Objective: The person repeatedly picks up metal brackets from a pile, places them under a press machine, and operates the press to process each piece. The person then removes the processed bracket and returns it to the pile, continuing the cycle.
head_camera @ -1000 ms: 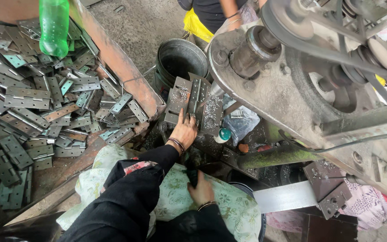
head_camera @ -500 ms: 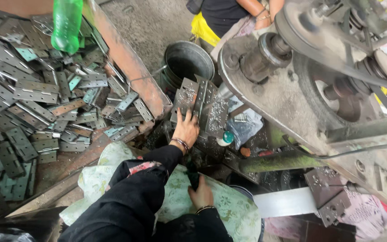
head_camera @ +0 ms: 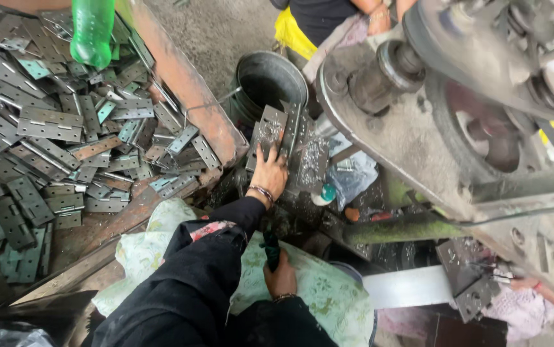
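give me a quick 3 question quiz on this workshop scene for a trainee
1. True or false: the left hand rests on a perforated metal plate beside the metal bucket.
2. What does the right hand grip? A) green bottle B) dark handle C) yellow cloth
3. What fills the tray on the left?

Key
1. True.
2. B, the dark handle, held upright above the patterned cloth.
3. A heap of flat metal hinges, with a green bottle standing among them.
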